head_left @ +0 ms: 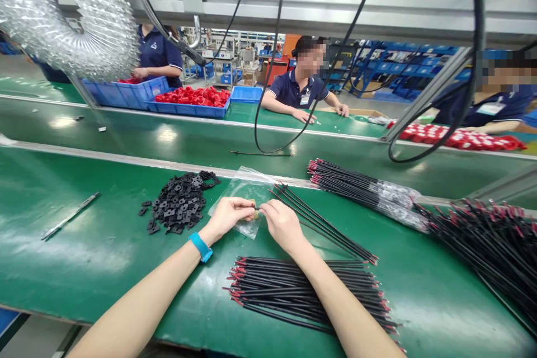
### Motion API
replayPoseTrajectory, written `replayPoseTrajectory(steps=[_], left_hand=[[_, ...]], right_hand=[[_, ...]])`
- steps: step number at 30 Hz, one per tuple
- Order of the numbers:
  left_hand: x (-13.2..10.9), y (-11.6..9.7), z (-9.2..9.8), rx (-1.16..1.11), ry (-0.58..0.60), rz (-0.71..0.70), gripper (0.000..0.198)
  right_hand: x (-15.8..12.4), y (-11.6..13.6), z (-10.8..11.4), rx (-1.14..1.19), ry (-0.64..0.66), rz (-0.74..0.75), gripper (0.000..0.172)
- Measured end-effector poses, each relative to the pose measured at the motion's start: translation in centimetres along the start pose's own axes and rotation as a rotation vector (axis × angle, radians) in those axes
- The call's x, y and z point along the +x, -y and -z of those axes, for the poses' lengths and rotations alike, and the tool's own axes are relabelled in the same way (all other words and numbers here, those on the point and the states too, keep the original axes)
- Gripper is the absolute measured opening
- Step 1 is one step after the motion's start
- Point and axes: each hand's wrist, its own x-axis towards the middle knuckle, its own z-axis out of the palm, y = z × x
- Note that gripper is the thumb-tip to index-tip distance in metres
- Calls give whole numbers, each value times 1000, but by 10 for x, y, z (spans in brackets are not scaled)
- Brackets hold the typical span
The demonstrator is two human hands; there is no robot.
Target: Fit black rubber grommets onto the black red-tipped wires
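Observation:
My left hand (231,216), with a blue band on its wrist, is closed in a pinch on a small part too tiny to identify. My right hand (282,222) meets it fingertip to fingertip, also pinched, and what it grips is mostly hidden. Both are above a clear plastic bag (247,229) lying on the green bench. Left of them sits a pile of small black plates (178,204). A few black cables (331,226) lie to the right, and a bundle of black cables with red ends (285,291) lies under my right forearm.
A pen-like metal tool (71,216) rests at the left. More cable bundles (361,190) lie at the right. Black cords (277,56) hang in front. Across the line, people work near blue trays (188,109) of red parts.

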Motion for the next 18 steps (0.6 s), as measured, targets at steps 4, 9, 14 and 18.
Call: replayPoseTrajectory(steps=[4, 9, 14, 18], left_hand=[[-4, -5, 0, 241, -5, -225, 20], [-8, -8, 0, 434, 56, -437, 16], [-4, -6, 4, 436, 26, -419, 15], [-1, -6, 6, 367, -59, -335, 15]], right_hand=[[2, 1, 0, 314, 65, -184, 24], [6, 6, -1, 613, 132, -376, 27], [7, 8, -3, 622, 97, -429, 26], [7, 10, -1, 549, 7, -386, 14]])
